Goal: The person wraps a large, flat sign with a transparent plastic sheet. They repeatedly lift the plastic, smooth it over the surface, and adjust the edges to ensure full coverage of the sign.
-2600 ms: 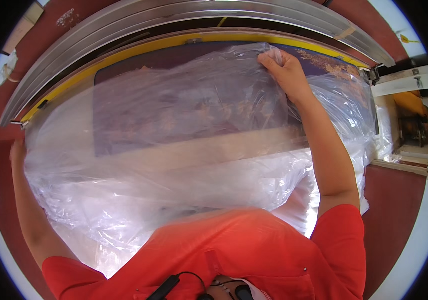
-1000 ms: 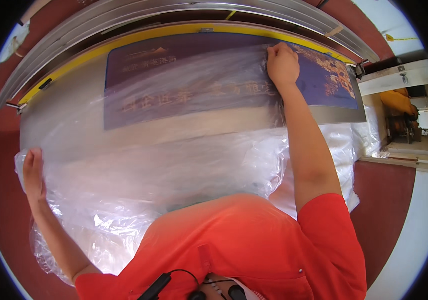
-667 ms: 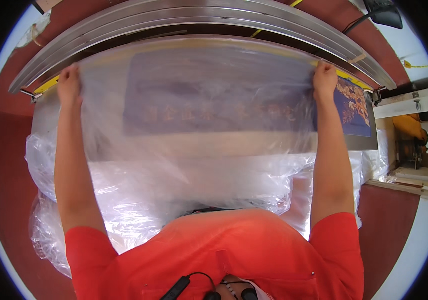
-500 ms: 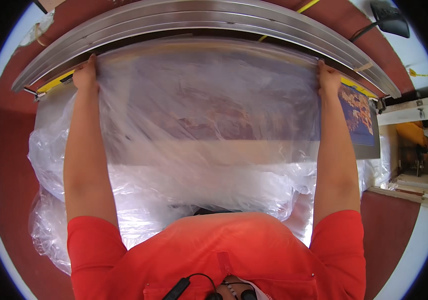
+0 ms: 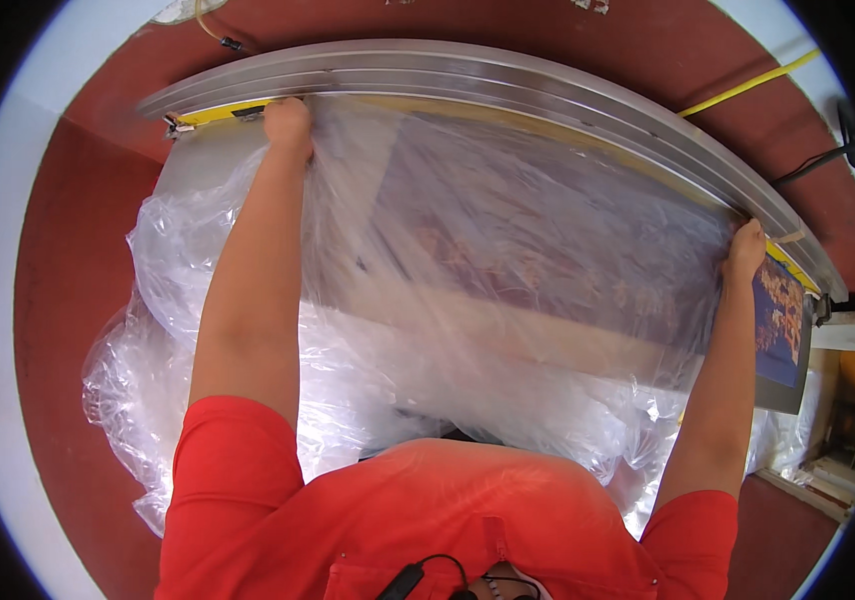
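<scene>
A wide sheet of see-through plastic film is stretched over a grey worktop, with its far edge along a long metal bar. At the film's far left corner, my left hand is closed on the edge. My right hand grips the far right corner, close to the bar. Both arms are stretched forward, and the fingertips are partly hidden at the bar. Loose folds of film hang over the near side toward my body. Through the sheet, a dark printed area shows faintly.
A yellow strip runs beside the bar's left end. On the worktop's right lies a blue panel with an orange pattern. Behind the bar, a yellow cord and a black cable cross the red floor.
My view has turned, so the bar now slants down to the right. The dark gap between bar and film has narrowed. Both hands still grip the film's corners.
</scene>
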